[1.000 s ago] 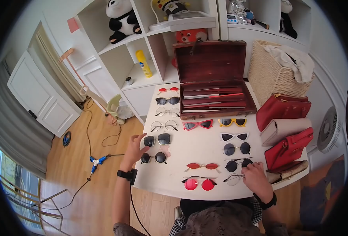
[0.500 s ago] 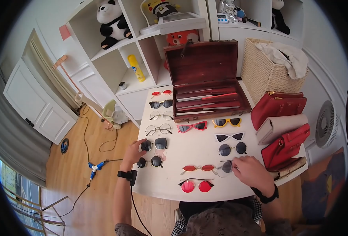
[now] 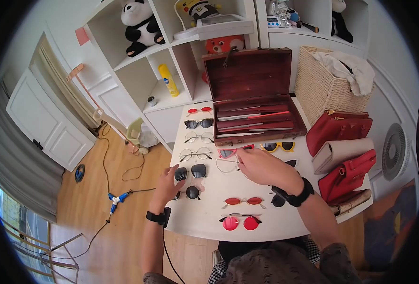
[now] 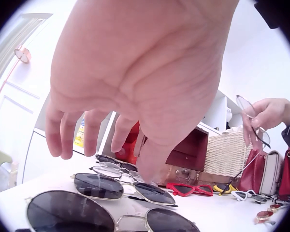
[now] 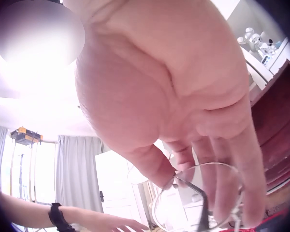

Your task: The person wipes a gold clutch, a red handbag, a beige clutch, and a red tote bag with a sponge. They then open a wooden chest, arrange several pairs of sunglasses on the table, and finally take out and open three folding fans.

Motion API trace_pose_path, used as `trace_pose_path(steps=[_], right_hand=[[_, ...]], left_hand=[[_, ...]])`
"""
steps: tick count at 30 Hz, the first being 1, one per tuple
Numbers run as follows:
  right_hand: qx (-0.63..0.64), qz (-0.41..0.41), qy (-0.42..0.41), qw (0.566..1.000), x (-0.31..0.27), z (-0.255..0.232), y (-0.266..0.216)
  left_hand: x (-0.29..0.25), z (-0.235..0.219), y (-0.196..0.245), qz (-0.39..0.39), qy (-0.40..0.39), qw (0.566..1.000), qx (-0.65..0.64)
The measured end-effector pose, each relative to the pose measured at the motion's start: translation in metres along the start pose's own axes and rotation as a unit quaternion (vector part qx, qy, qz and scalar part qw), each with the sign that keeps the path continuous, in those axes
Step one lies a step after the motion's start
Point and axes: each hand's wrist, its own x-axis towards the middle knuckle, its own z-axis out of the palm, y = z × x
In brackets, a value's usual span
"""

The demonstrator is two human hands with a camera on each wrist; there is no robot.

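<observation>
My right hand point(image 3: 264, 166) pinches a pair of clear round eyeglasses point(image 3: 227, 165) with thin metal rims, held up over the middle of the table beside the red cat-eye sunglasses point(image 3: 226, 153). In the right wrist view, the thumb and fingers meet at the frame of these eyeglasses point(image 5: 203, 205), and one lens faces the camera. My left hand point(image 3: 166, 187) hovers at the left table edge with relaxed fingers and nothing in them. Under it lie square dark sunglasses point(image 3: 198, 171) and round dark sunglasses point(image 3: 192, 192), also close below the palm in the left wrist view.
More eyewear lines the white table point(image 3: 209, 201), including yellow sunglasses point(image 3: 278, 146) and red round ones point(image 3: 240, 222). An open brown case point(image 3: 247, 78) holding upright dividers stands at the back. Red handbags point(image 3: 338, 130) and a wicker basket point(image 3: 320, 85) fill the right side.
My right hand has picked up the clear round eyeglasses from the table's lower right and carried them left and toward the back. The left hand stays nearly in place over the left column.
</observation>
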Motion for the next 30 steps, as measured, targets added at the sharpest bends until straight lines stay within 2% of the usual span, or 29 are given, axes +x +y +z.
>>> trace_pose_path(steps=[2,5,7,11,13,17,25,30], right_hand=[[0.034,-0.009,0.007,0.999,0.014,0.011,0.006],[0.057,-0.001,-0.028,0.998,0.029,0.029,0.016],[-0.018,-0.001,-0.053,0.998,0.036,0.047,0.026],[-0.061,0.018,-0.062,0.996,0.049,0.073,0.045],[-0.089,0.051,-0.094,0.99,0.052,0.082,0.049],[-0.117,0.037,-0.102,0.987,0.055,0.086,0.05],[-0.181,-0.007,-0.055,0.982,0.072,0.097,0.051],[-0.178,-0.015,-0.04,0.983,0.068,0.105,0.052]], left_hand=[[0.001,0.005,0.004,0.015,0.011,1.0,0.005],[-0.004,0.009,0.013,0.007,-0.009,1.0,0.011],[-0.01,0.011,0.017,-0.01,-0.024,0.999,0.039],[-0.017,0.006,0.022,-0.034,-0.029,0.997,0.058],[-0.02,0.007,0.019,-0.03,-0.029,0.997,0.062],[-0.023,0.007,0.023,-0.052,-0.045,0.997,0.041],[-0.026,0.0,0.06,0.045,0.008,0.998,0.046],[-0.03,-0.002,0.084,0.062,0.007,0.996,0.056]])
